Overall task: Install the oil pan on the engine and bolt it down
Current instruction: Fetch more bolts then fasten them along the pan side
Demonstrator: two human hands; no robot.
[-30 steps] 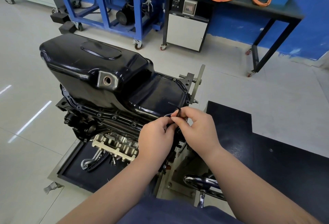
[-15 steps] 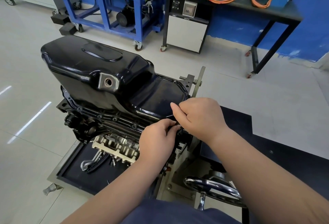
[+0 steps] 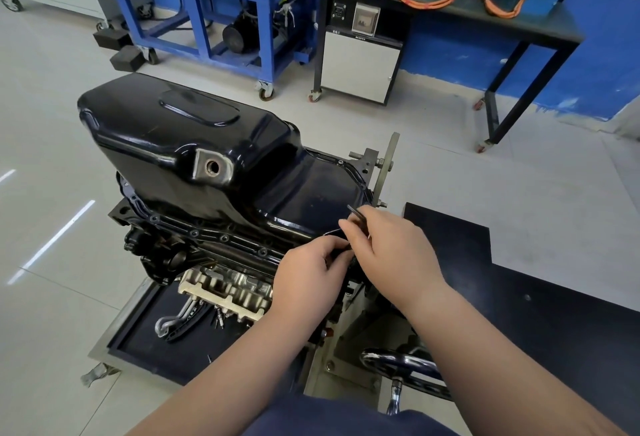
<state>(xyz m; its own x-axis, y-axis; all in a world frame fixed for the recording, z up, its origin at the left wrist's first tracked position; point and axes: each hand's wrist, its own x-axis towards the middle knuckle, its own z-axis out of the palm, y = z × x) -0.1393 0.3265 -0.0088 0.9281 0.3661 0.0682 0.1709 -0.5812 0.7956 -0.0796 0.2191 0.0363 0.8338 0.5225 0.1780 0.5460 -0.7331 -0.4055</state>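
Oil pan: seated on the inverted engine, which sits in a work stand. The deep sump lies to the far left, the shallow section toward me. Its flange runs along the block rail, and bolt positions show along the near edge.

Grip state: the right hand pinches a thin dark tool between thumb and fingers, with the tool's end projecting above the knuckles. The left hand is curled at the near right corner of the flange, touching the right hand's fingers. What it holds is hidden, so I cannot tell whether it is a bolt or the tool's lower end.

Handling, as I judge it:
- The pan looks like pressed steel: stiff in the sump and fairly heavy for one hand.
- The gloss paint is likely slippery under bare fingers.
- The flange is the thin part and probably bends if levered or tightened unevenly.
- If the pan needs shifting, I would take it by both sump walls or under the flange edges, not by the drain boss.
- The bolts are small and easily dropped into the stand tray, so I would start each one by fingertip.
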